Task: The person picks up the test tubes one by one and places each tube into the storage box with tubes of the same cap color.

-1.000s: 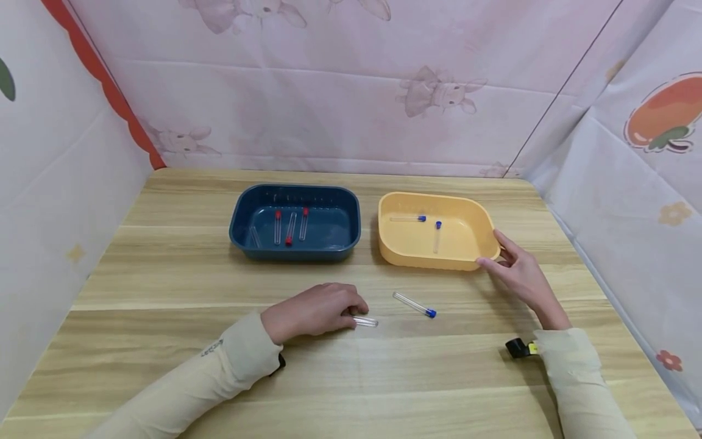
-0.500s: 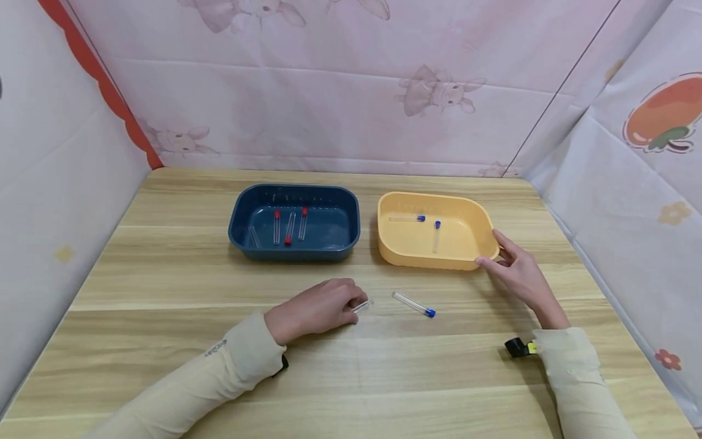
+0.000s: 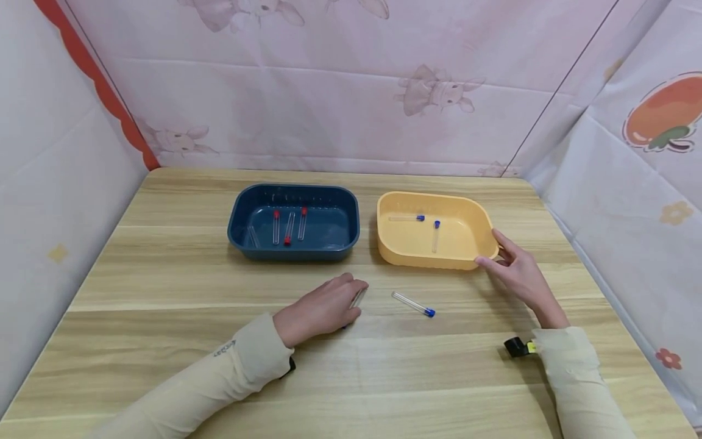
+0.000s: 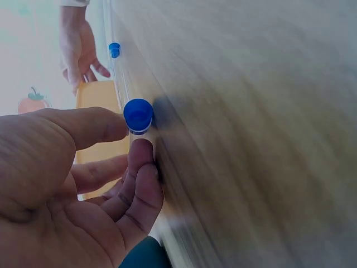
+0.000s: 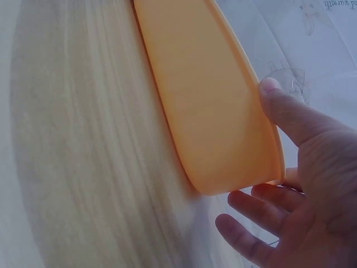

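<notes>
My left hand (image 3: 323, 310) pinches a clear test tube (image 3: 359, 297) between thumb and fingers, low over the table in front of the two trays. Its blue cap (image 4: 138, 116) faces the left wrist camera; the hand hides much of the tube in the head view. At the right, my right hand (image 3: 521, 274) holds the near right corner of the yellow tray (image 3: 422, 262), thumb on the rim (image 5: 266, 106) and fingers at the end wall. Another blue-capped test tube (image 3: 410, 303) lies on the table to the right of my left hand.
A dark blue tray (image 3: 296, 253) stands left of the yellow one, with several tubes inside, including red-capped test tubes (image 3: 276, 228). Two blue-capped test tubes (image 3: 436, 238) lie in the yellow tray. Patterned cloth walls (image 3: 329, 122) enclose the table's back and sides.
My left hand has shifted slightly up and to the right, and the test tube in it has turned from nearly level to steeply slanted. The right hand and both trays stay put.
</notes>
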